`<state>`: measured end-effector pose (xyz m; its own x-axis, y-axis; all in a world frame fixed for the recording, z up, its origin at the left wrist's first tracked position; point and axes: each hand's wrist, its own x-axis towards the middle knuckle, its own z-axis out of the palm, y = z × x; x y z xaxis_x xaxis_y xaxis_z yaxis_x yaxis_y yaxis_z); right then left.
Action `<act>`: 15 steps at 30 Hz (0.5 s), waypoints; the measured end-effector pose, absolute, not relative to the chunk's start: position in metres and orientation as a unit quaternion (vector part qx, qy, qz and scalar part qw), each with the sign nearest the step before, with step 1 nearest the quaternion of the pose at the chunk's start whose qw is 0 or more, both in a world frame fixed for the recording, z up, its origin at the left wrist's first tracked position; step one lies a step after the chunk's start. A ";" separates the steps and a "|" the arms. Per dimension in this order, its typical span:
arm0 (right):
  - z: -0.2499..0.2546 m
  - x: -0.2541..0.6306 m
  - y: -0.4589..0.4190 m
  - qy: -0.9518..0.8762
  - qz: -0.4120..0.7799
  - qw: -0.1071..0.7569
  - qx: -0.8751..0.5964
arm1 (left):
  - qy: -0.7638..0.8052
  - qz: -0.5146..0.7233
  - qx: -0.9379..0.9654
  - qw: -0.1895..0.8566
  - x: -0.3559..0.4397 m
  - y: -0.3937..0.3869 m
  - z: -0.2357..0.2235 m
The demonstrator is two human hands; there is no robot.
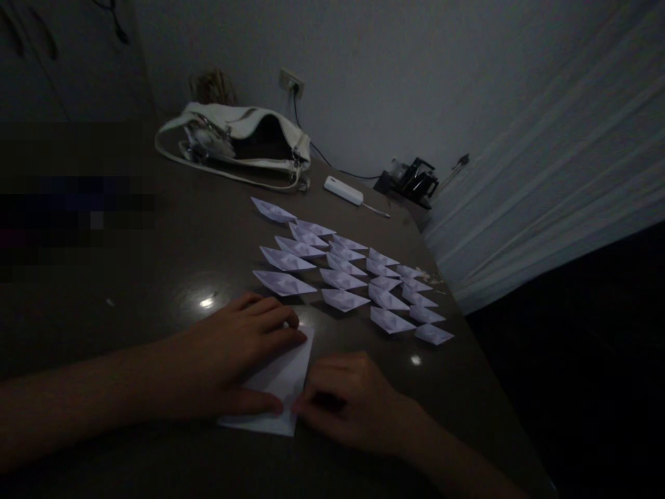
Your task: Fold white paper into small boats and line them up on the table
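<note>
A folded sheet of white paper (278,374) lies on the dark table in front of me. My left hand (244,346) rests on it with the fingers spread, the thumb pressing near its lower part. At the paper's right edge, my right hand (353,398) is closed, thumb and forefinger pinched together at the edge. Whether the paper is between those fingertips is hard to make out in the dim light. Beyond both hands stand several white paper boats (343,280), set out in rough rows.
At the back of the table (197,229) lies a white handbag (249,138), its top gaping. A white power bank-like device (343,190) with a short cable is right of it. Black appliances (415,180) stand by the far corner. The table's right edge borders a pale curtain (530,159).
</note>
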<state>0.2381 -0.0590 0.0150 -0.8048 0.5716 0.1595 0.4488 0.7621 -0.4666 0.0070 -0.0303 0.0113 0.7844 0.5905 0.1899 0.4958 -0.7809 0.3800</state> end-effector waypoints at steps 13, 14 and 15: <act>0.023 0.237 -0.068 -0.972 0.124 0.058 -0.191 | 0.288 0.145 0.934 0.154 0.006 -0.031 0.011; 0.023 0.238 -0.068 -0.973 0.144 0.063 -0.171 | 0.287 0.146 0.934 0.154 0.005 -0.031 0.011; 0.023 0.238 -0.068 -0.969 0.170 0.073 -0.163 | 0.286 0.150 0.934 0.155 0.005 -0.031 0.012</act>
<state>0.2381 -0.0678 0.0229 -0.9365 0.3399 0.0862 0.2904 0.8896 -0.3526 0.0055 -0.0309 0.0117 0.7911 0.5812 0.1907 0.4884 -0.7879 0.3752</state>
